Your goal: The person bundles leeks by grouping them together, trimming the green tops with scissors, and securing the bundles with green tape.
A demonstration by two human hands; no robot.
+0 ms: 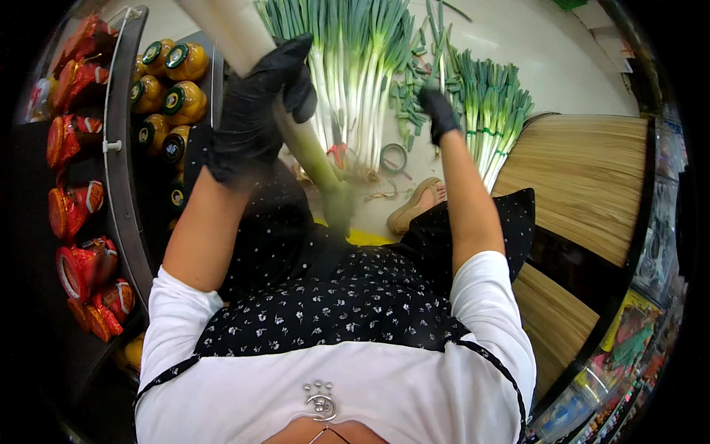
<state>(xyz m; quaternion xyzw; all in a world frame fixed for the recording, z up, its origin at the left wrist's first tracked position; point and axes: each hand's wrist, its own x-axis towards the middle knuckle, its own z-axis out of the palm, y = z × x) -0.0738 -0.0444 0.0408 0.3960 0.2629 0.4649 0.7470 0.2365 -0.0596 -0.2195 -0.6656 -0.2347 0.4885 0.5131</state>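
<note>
My left hand (260, 100), in a black glove, grips a thick leek or large scallion (310, 150), blurred and close to the camera, its white part rising to the upper left. My right hand (438, 111), also gloved, reaches to the floor and is closed around the end of a scallion stalk (442, 66). Between my hands lies a wide row of untied scallions (355, 77). Cut green pieces (407, 105) are scattered beside it. Tied scallion bundles (491, 105) lie to the right. Red-handled scissors (337, 152) and a roll of green tape (394, 158) rest near the roots.
A dark shelf at the left holds glass jars of yellow fruit (186, 102) and red packages (75, 141). Wood-patterned panels (582, 172) and packaged goods (660, 233) stand at the right. My sandalled foot (419, 205) is on the floor near the roots.
</note>
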